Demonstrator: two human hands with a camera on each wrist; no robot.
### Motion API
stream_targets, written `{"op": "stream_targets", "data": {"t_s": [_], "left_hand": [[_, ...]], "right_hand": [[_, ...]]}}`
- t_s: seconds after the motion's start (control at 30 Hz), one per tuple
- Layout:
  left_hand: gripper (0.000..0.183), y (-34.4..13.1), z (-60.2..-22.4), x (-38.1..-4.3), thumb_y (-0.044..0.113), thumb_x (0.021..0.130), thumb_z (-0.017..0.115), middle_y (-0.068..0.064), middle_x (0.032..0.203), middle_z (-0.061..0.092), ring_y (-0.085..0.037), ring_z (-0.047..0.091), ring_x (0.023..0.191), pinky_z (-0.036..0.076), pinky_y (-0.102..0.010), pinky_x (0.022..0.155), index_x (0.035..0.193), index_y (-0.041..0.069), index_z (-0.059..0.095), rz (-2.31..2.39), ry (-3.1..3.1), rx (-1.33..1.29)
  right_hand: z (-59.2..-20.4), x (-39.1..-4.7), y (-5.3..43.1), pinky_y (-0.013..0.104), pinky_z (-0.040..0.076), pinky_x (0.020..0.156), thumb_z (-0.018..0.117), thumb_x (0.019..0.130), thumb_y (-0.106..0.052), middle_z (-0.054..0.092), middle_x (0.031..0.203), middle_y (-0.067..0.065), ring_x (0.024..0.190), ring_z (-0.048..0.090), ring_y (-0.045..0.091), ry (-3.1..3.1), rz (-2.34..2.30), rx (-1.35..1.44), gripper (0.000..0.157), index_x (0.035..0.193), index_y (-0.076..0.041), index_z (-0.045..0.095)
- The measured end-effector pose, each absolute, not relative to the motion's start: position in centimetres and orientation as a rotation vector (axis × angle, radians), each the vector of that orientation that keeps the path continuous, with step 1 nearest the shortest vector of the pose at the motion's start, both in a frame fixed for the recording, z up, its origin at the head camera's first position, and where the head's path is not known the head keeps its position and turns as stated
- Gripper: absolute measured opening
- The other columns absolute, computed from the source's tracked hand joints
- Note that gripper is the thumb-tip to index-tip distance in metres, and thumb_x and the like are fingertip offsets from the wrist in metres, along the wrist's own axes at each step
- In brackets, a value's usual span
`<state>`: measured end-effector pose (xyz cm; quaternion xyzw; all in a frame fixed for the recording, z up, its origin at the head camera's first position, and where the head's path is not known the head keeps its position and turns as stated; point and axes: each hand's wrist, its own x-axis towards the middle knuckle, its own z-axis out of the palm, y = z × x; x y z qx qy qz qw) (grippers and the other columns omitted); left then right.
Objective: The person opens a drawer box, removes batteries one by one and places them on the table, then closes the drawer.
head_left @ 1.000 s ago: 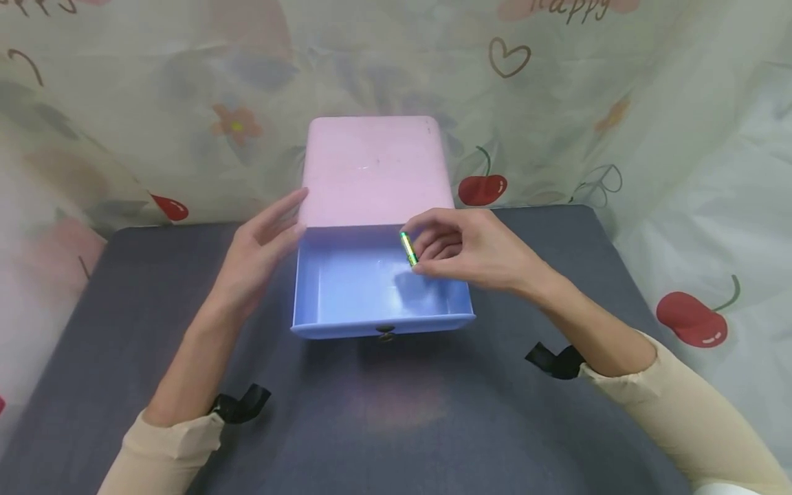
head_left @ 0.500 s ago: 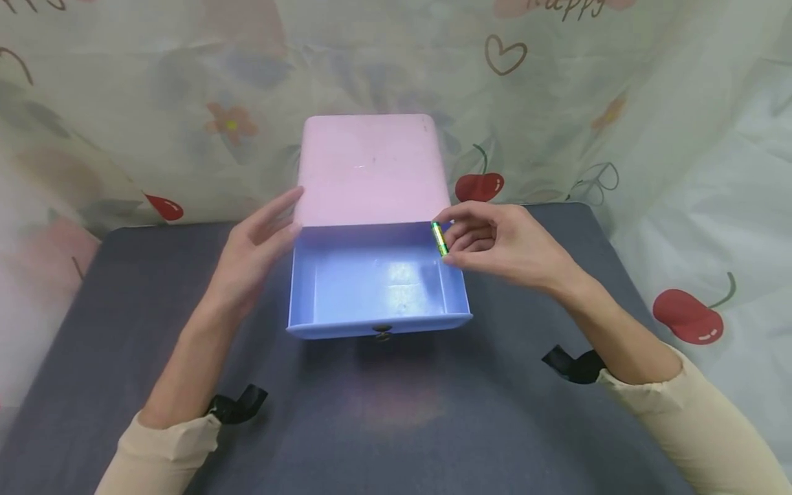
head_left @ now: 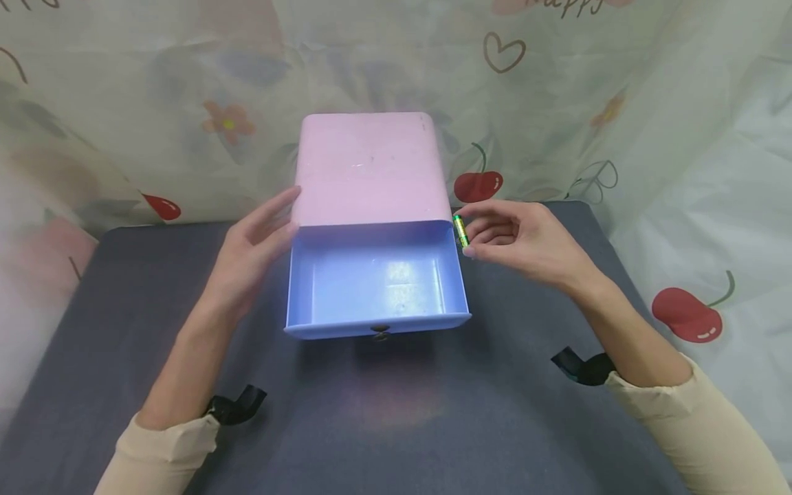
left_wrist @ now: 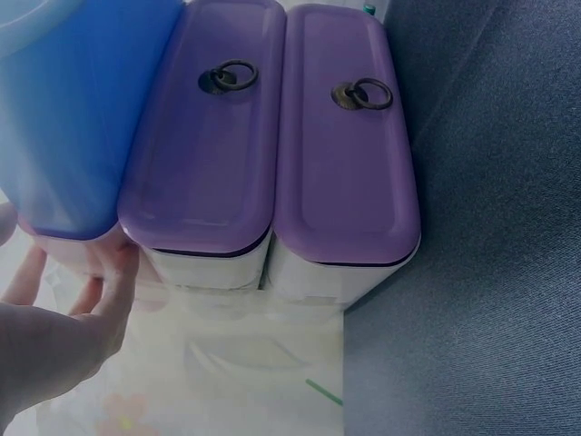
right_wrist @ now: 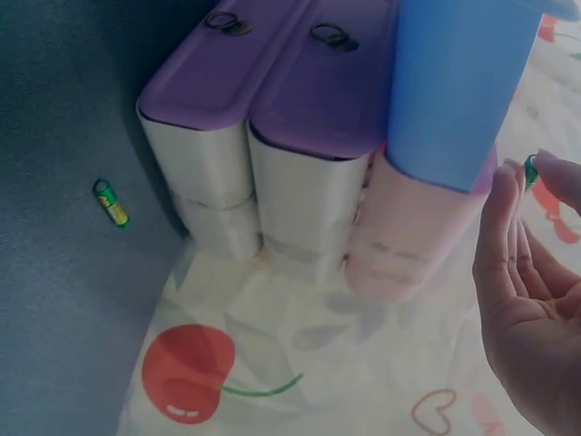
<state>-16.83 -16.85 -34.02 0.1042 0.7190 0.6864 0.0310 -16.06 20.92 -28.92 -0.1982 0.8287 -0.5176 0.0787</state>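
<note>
A small drawer unit stands at the middle of the table, with a pink top (head_left: 371,168) and a blue drawer (head_left: 346,289) pulled out. Nothing lies in the drawer. My left hand (head_left: 247,251) touches the unit's left side with its fingers extended. Beside the unit's right edge, my right hand (head_left: 526,237) pinches a small green battery (head_left: 460,232) between thumb and index finger. In the right wrist view a second green battery (right_wrist: 111,203) lies on the table on the unit's right. Two purple drawers (left_wrist: 345,154) below the blue one are closed, each with a ring pull.
Dark grey cloth covers the table (head_left: 383,426). A patterned curtain (head_left: 371,62) with cherries and flowers hangs right behind the unit. At the top of the left wrist view is a tiny green spot (left_wrist: 369,9), too small to identify.
My right hand has moved right with the battery, from above the open drawer to beyond the unit's right edge. The left hand stays at the unit's left side.
</note>
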Motion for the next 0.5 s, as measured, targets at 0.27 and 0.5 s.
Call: {"op": "stream_targets", "data": {"t_s": [0.27,0.5], "left_hand": [[0.054,-16.9,-34.0,-16.9,0.023,0.098,0.065,-0.001,0.156,0.038,-0.026,0.04,0.14,0.029,-0.054,0.114,0.148,0.026,0.048,2.108,2.224,0.314],[0.054,-16.9,-33.9,-16.8,0.023,0.098,0.065,-0.001,0.156,0.038,-0.026,0.039,0.141,0.027,-0.054,0.115,0.149,0.026,0.048,2.097,2.234,0.312]], "right_hand": [[-30.2,-16.7,22.0,0.027,0.056,0.08,0.076,0.087,-0.003,0.067,0.101,0.013,0.09,0.067,0.019,2.497,-1.594,-0.549,0.042,0.127,0.0,0.062],[-31.2,-17.4,22.6,0.027,0.056,0.08,0.075,0.087,-0.003,0.067,0.102,0.013,0.091,0.068,0.018,2.517,-1.609,-0.508,0.042,0.128,-0.001,0.062]]}}
